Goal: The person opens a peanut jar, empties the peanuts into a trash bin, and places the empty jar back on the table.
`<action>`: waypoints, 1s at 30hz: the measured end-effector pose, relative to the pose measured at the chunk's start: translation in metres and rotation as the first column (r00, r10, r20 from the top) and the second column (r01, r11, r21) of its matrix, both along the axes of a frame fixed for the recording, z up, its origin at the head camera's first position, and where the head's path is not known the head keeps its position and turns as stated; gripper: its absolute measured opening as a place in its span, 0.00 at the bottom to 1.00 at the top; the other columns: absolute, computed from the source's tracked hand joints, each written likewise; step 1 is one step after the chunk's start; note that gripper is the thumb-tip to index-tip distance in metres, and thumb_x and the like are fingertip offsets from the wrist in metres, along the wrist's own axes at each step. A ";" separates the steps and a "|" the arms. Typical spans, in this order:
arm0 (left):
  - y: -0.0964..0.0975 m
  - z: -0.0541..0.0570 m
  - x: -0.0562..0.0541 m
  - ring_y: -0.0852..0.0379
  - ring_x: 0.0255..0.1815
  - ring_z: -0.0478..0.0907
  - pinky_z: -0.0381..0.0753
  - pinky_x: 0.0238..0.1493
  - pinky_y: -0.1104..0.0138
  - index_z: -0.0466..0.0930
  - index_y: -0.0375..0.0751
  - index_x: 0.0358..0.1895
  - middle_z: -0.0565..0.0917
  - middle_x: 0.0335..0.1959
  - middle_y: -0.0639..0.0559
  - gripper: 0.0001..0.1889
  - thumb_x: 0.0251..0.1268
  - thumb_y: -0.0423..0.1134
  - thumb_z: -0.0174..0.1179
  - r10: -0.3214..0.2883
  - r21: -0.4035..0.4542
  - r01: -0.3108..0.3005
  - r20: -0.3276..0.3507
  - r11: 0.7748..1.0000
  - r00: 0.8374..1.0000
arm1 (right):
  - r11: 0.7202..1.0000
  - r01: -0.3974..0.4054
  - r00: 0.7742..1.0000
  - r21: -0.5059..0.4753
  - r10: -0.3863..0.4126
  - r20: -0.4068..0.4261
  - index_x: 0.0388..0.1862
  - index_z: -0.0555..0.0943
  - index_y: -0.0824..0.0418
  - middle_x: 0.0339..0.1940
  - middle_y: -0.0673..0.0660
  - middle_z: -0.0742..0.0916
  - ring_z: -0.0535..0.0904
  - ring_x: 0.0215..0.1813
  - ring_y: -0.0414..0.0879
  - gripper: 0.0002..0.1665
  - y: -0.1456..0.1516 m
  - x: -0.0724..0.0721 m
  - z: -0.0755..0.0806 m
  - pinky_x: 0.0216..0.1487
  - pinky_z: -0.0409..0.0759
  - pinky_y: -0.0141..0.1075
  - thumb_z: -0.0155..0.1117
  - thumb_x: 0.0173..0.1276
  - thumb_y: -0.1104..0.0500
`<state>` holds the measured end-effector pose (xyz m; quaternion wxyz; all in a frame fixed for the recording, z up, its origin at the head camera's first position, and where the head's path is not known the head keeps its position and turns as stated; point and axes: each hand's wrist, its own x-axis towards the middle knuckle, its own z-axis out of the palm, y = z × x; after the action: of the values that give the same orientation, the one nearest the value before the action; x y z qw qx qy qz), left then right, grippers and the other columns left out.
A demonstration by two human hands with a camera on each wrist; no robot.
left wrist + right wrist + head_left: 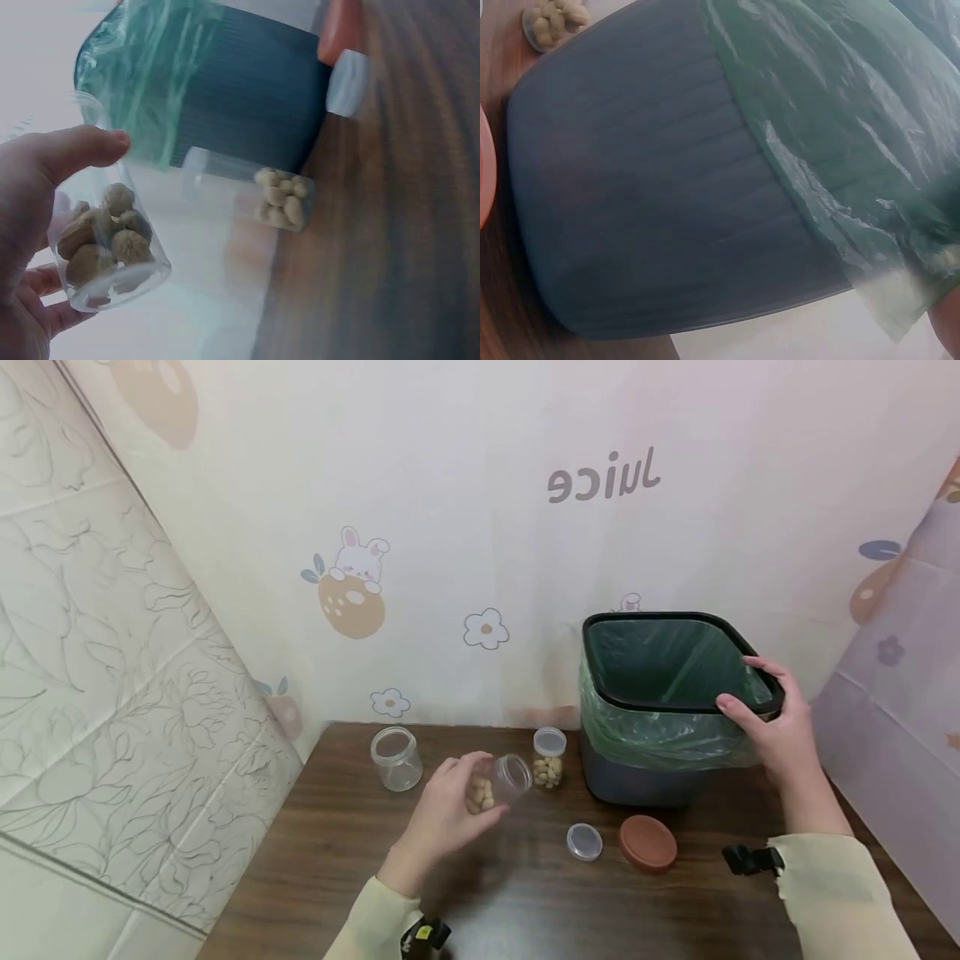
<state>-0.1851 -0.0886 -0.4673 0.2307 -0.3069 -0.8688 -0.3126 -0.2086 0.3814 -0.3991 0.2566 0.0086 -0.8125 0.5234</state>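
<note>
My left hand (442, 814) holds a small clear jar (513, 778) tilted above the table, its uncovered mouth toward the right. Several beige, lumpy, peanut-like pieces (94, 240) lie in the bottom of that jar. On the right, my right hand (787, 727) grips the black rim of a dark grey trash bin (633, 778), thumb on the near side. A green plastic bag (667, 739) lines the bin and hangs over its outside. Just beyond the held jar stands a second clear jar (549, 764), lidded and partly filled with similar pieces.
A wider clear jar (397, 764) without a lid stands at the back left of the wooden table (517, 902). In front of the bin lie a small clear lid (584, 842) and a reddish-brown round lid (648, 843). A printed curtain (465, 527) hangs behind the table.
</note>
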 end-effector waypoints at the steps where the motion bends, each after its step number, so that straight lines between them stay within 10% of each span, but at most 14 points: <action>1: 0.000 0.004 -0.002 0.54 0.50 0.82 0.85 0.48 0.58 0.79 0.42 0.66 0.89 0.53 0.51 0.38 0.52 0.45 0.88 0.000 0.022 0.000 0.014 1.000 1.000 | 1.000 -0.001 1.000 -0.009 0.001 -0.002 0.87 0.67 0.44 0.86 0.52 0.67 0.62 0.78 0.41 0.42 0.000 0.000 -0.001 0.76 0.57 0.36 0.70 0.77 0.56; 15: 0.021 0.099 -0.068 0.51 0.43 0.83 0.88 0.44 0.60 0.75 0.40 0.72 0.87 0.54 0.42 0.35 0.65 0.42 0.80 -0.096 0.201 0.089 0.022 0.975 0.995 | 0.995 -0.022 0.999 -0.099 0.019 -0.033 0.86 0.67 0.44 0.85 0.52 0.67 0.63 0.74 0.43 0.43 -0.003 -0.002 -0.005 0.71 0.62 0.33 0.69 0.76 0.60; 21: 0.046 0.128 -0.096 0.45 0.60 0.81 0.81 0.64 0.50 0.76 0.44 0.76 0.86 0.62 0.43 0.35 0.69 0.45 0.78 -0.056 0.075 0.058 -0.038 0.995 0.998 | 0.986 -0.075 0.996 -0.146 0.069 -0.048 0.86 0.67 0.47 0.82 0.49 0.66 0.65 0.70 0.41 0.43 -0.003 -0.004 -0.004 0.56 0.67 0.22 0.68 0.76 0.64; 30: 0.095 0.153 -0.121 0.42 0.69 0.77 0.78 0.69 0.52 0.76 0.53 0.79 0.82 0.71 0.45 0.35 0.71 0.48 0.76 0.051 -0.159 -0.055 -0.029 0.986 0.998 | 0.982 -0.119 0.992 -0.147 0.112 -0.056 0.87 0.65 0.46 0.81 0.48 0.66 0.66 0.68 0.40 0.44 0.000 -0.003 -0.005 0.54 0.68 0.21 0.67 0.77 0.65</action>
<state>-0.3061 0.0065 -0.3139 0.2242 -0.3051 -0.8961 -0.2318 -0.2115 0.3812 -0.4036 0.2451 0.0488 -0.7626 0.5966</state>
